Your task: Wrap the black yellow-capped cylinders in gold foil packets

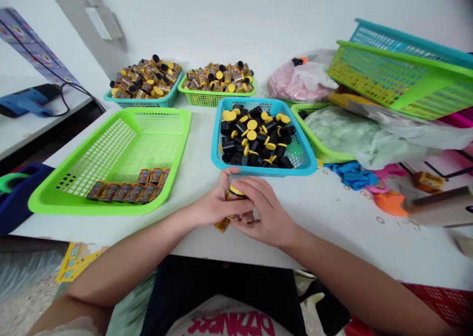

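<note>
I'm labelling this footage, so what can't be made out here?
All in the head view:
Held container: largely covered by left hand and right hand.
Print on wrapped containers: too small and blurred.
Blue tool: cut off by left edge.
Contents of pale-green bag: clouded by plastic.

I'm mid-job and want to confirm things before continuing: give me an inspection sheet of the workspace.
Surface: white table, with ring marks at right.
Things in work: yellow-capped canister, partly covered; black-and-yellow canisters in the blue basket; labelled canisters lined up in the green basket at left.
Clutter: blue scraps and an orange piece at right, near a plastic bag.
Hands: left hand and right hand both hold the yellow-capped canister.
Cables: black cable by the blue tool, far left.
Surroundings: white wall behind; stacked baskets at right.
</note>
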`<action>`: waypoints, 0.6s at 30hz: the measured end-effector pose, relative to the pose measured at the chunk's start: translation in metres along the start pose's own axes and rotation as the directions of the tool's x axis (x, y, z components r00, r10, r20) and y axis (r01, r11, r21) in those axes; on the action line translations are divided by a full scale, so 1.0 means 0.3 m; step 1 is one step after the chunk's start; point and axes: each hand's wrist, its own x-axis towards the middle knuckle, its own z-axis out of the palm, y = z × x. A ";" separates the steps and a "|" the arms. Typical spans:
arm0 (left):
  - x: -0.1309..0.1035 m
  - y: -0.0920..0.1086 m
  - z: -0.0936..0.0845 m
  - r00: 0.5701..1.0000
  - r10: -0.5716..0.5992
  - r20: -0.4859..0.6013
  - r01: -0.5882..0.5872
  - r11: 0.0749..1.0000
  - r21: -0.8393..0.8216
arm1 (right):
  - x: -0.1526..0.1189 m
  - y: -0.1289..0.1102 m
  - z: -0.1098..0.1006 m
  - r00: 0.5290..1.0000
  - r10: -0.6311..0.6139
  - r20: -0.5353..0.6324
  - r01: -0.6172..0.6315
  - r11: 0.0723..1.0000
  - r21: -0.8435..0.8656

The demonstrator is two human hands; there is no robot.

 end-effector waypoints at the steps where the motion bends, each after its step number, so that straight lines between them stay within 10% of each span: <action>1: -0.003 0.000 -0.001 1.000 0.024 0.014 -0.023 1.000 -0.019 | 0.000 -0.004 0.002 1.000 0.001 -0.002 -0.001 1.000 0.007; 11: -0.006 -0.026 -0.037 0.982 0.111 0.155 -0.114 0.993 0.010 | 0.009 -0.013 -0.003 0.999 -0.047 0.000 0.047 0.994 0.099; 18: -0.028 0.039 0.025 0.852 0.477 -0.215 -0.280 0.763 0.583 | 0.002 0.012 -0.026 0.992 -0.116 0.050 0.123 0.975 -0.183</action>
